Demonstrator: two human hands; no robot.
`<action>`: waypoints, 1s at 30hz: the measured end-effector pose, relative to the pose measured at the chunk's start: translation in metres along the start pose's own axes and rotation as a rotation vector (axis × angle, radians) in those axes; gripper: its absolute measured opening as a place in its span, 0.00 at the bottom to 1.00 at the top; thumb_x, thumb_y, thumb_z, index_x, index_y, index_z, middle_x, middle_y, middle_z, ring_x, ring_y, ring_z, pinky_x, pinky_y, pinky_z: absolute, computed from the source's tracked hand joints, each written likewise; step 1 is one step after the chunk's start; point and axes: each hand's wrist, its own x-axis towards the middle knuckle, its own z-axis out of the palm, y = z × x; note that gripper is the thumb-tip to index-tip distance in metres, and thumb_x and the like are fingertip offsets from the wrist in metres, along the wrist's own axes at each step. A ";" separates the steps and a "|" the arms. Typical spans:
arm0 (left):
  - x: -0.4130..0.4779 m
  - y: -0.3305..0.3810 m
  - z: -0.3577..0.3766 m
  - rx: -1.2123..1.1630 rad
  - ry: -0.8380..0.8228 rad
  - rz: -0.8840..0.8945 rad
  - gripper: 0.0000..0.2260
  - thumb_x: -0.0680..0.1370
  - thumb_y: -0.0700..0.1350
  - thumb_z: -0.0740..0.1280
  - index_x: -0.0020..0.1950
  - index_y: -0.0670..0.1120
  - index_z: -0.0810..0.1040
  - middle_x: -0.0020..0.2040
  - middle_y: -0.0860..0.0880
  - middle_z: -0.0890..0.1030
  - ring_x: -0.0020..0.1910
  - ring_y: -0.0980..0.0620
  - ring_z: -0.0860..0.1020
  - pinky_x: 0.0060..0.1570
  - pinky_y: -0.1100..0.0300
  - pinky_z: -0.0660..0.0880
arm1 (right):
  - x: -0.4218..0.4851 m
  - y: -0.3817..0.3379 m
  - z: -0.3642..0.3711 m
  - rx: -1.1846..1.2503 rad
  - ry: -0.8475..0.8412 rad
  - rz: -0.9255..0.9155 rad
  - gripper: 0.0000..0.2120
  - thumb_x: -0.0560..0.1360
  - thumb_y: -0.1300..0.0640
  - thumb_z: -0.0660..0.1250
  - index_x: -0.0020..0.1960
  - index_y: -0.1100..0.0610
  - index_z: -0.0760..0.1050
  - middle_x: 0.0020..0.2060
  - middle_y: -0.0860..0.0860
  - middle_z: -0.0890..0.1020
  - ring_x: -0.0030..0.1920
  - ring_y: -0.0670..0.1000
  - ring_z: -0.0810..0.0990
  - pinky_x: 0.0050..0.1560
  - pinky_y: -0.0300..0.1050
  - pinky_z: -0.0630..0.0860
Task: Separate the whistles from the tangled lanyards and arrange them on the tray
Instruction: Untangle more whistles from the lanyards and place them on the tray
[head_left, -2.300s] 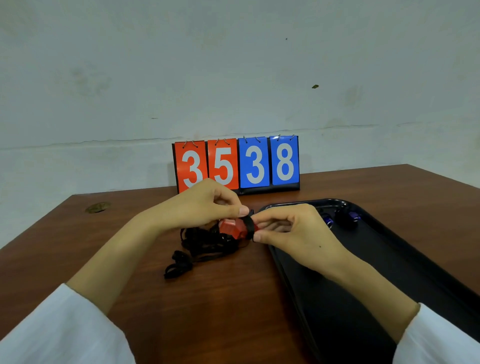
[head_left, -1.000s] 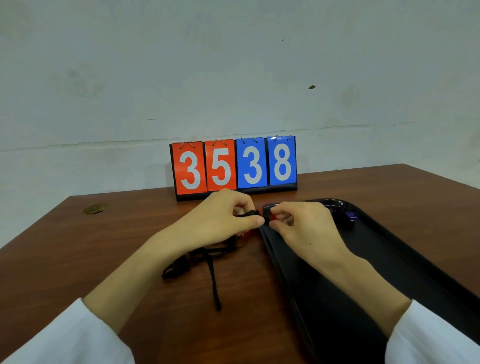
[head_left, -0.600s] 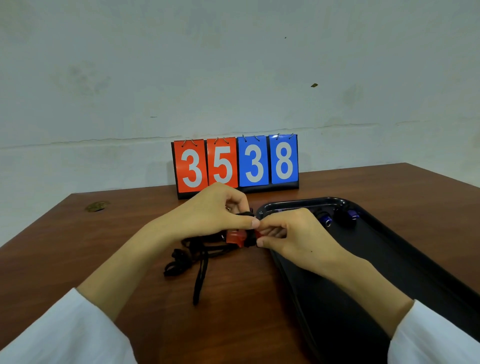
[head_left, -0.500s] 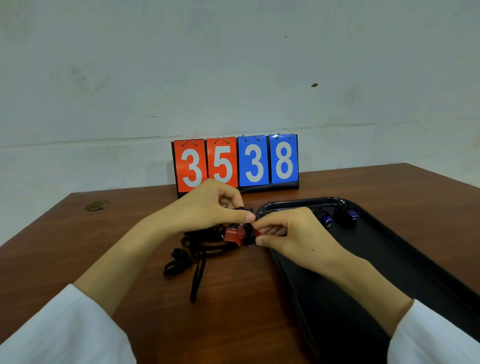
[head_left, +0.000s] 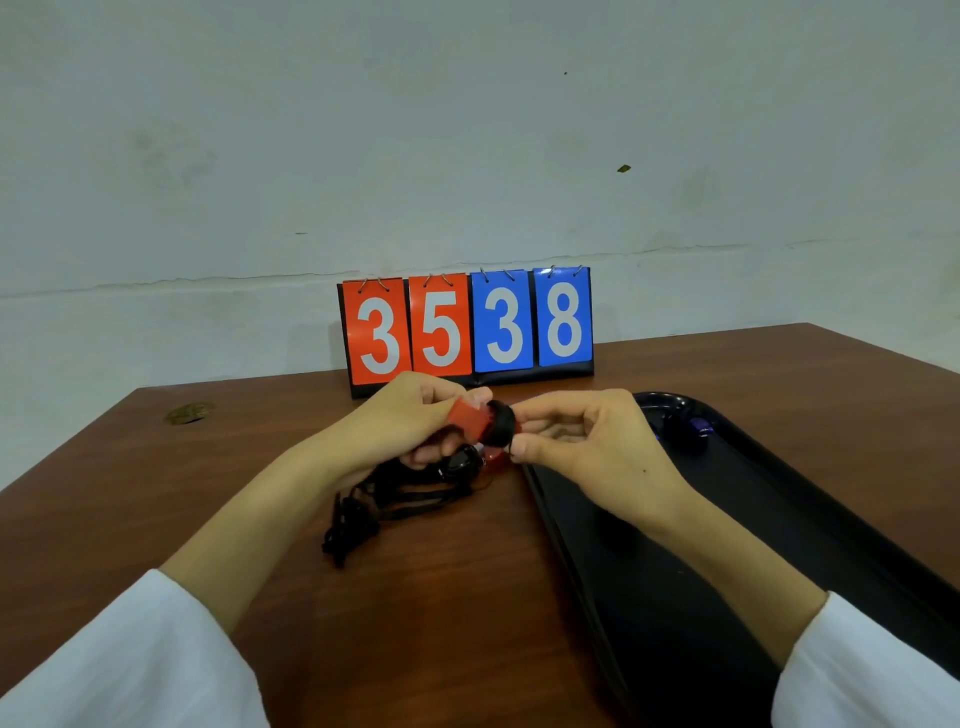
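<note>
Red whistle (head_left: 467, 418) is held just above the worktop (head_left: 156, 493), between both hands and just left of the tray (head_left: 779, 545). On the left hand (head_left: 405, 431) the grip is curled round the red body, while the right hand (head_left: 582, 452) pinches the black lanyard (head_left: 501, 428) wound at the whistle's end. Loose cords (head_left: 395, 493) lie heaped below. The step looks like freeing this whistle. Next, the wrap needs working loose, then placing near the blue whistle (head_left: 698, 428) on the tray.
</note>
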 end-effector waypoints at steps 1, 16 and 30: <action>0.000 -0.001 0.002 -0.022 0.002 -0.005 0.19 0.78 0.52 0.61 0.29 0.47 0.76 0.22 0.50 0.71 0.19 0.56 0.64 0.22 0.66 0.61 | 0.001 0.000 -0.001 0.037 0.031 0.002 0.12 0.70 0.64 0.71 0.50 0.52 0.81 0.41 0.48 0.85 0.42 0.44 0.83 0.47 0.37 0.79; 0.005 -0.002 0.028 0.185 -0.061 -0.025 0.11 0.82 0.49 0.55 0.51 0.42 0.70 0.25 0.49 0.76 0.17 0.57 0.64 0.20 0.68 0.62 | 0.009 0.016 -0.009 -0.152 0.424 0.178 0.14 0.71 0.59 0.71 0.57 0.56 0.78 0.42 0.46 0.81 0.43 0.42 0.81 0.51 0.39 0.78; -0.004 0.014 0.016 0.558 -0.007 0.187 0.08 0.76 0.53 0.65 0.43 0.50 0.77 0.36 0.52 0.81 0.35 0.58 0.78 0.40 0.64 0.75 | 0.005 0.021 0.000 -0.560 0.177 0.006 0.14 0.73 0.56 0.70 0.57 0.54 0.79 0.46 0.48 0.83 0.42 0.41 0.77 0.51 0.36 0.75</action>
